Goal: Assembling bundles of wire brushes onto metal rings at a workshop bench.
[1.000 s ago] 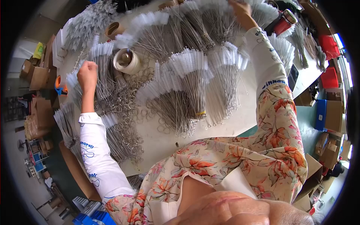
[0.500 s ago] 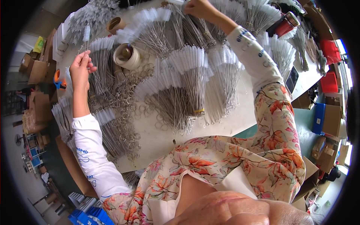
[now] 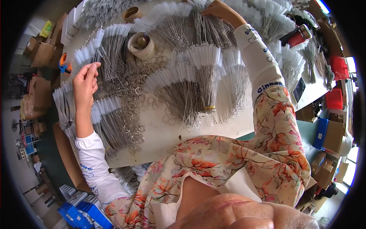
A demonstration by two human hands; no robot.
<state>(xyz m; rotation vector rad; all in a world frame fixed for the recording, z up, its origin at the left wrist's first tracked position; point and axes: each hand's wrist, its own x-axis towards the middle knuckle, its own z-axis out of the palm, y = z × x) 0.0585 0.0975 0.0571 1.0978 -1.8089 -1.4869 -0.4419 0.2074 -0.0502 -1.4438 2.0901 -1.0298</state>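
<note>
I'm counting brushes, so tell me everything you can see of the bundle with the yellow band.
The bundle gathers many brushes with whitish bristle heads and thin grey, metal-looking stems. The heads spread at the far end; the stems narrow toward the near end, where the yellow band wraps them. It lies among other brushes on the table, touching those on its left. Neither the left hand nor the right hand touches it.

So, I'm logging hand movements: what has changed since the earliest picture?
The right hand moved left, over the far brush bundles; the left hand drew back. Whether either grasped or released anything is unclear. The view shifted slightly; the metal rings and red flask stayed put.
</note>
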